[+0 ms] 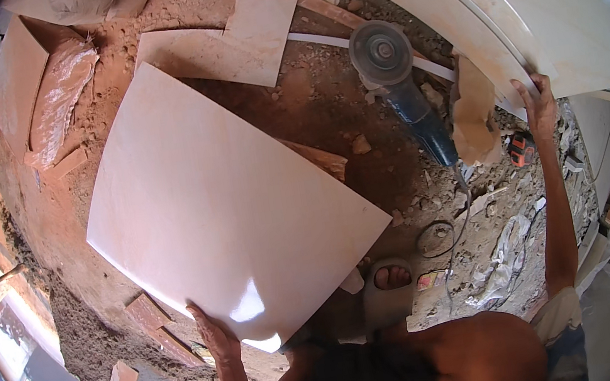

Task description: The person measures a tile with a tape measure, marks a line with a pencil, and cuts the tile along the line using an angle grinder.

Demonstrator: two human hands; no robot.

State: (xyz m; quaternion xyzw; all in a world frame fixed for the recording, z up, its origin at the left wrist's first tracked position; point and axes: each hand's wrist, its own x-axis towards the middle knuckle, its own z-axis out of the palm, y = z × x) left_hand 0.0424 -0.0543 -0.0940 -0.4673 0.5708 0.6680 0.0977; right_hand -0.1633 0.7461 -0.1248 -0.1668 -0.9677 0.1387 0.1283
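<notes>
A large glossy cream tile lies tilted across the middle, in front of my knees. My left hand grips its near left edge, with part of the fingers hidden. At the right, my right arm is stretched out. My right hand is closed on the lower edge of a long cream tile piece, which lies beside another big cream tile. Between the two sides rests a blue angle grinder with a grey disc, its cord trailing toward me.
Cut tile pieces lie at the far side, near an open cardboard box with plastic wrap. An orange and black tape measure sits below my right hand. Rubble and crumpled plastic cover the dirt floor near my sandalled foot.
</notes>
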